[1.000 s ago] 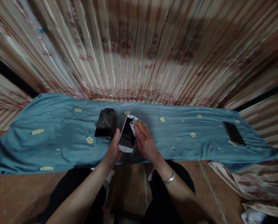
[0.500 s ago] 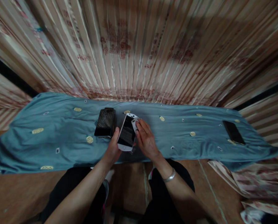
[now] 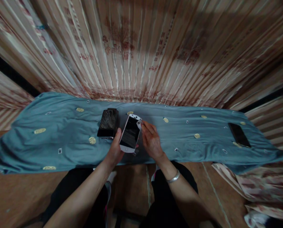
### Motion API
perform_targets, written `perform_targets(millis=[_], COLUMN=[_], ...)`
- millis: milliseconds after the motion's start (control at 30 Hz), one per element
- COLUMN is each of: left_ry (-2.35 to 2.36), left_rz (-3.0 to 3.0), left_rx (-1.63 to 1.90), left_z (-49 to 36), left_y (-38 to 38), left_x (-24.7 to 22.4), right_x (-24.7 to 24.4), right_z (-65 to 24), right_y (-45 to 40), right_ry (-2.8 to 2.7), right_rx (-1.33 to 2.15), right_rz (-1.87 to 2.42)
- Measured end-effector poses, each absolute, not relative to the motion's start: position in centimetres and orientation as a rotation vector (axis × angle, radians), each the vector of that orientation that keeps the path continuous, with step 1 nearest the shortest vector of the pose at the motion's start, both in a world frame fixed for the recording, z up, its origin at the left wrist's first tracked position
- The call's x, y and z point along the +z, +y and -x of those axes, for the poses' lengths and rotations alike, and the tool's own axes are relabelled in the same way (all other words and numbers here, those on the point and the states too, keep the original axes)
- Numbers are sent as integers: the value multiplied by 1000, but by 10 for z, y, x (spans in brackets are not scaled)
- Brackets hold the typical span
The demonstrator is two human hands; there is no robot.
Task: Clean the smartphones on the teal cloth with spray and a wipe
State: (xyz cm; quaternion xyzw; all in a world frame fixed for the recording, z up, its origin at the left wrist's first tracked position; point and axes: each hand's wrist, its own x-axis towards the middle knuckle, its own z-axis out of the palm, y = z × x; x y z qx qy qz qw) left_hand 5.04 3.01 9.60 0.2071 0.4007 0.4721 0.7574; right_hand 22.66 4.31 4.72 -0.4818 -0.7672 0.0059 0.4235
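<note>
A white smartphone with a dark, streaked screen is tilted up above the cloth-covered table. My left hand is closed around its lower left edge, thumb along the side and fingertips showing at the right edge. Between the fingertips of my right hand is a small pale cleaning cloth, at the phone's upper right corner. Just left of the phone lies a stack of dark phones, the top one with a smeared screen.
Another black phone lies alone near the table's right end. A blue-green patterned tablecloth covers the long narrow table. Behind it hangs a pleated curtain. My legs are under the near edge.
My right hand has shifted slightly right and away from the screen, with the small cloth now at the phone's upper right edge. Streaks show on the screen. The left hand keeps its hold.
</note>
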Motion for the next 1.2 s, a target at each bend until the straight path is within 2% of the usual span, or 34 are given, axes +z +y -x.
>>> perform_targets(millis=[1200], left_ry=[919], left_rz=[-419], left_rx=[1079], left_z=[-52], left_y=[33], left_x=[97], right_x=[45], right_z=[-211], right_y=[23], right_ry=[-2059], right_rx=[-35], right_rz=[1093])
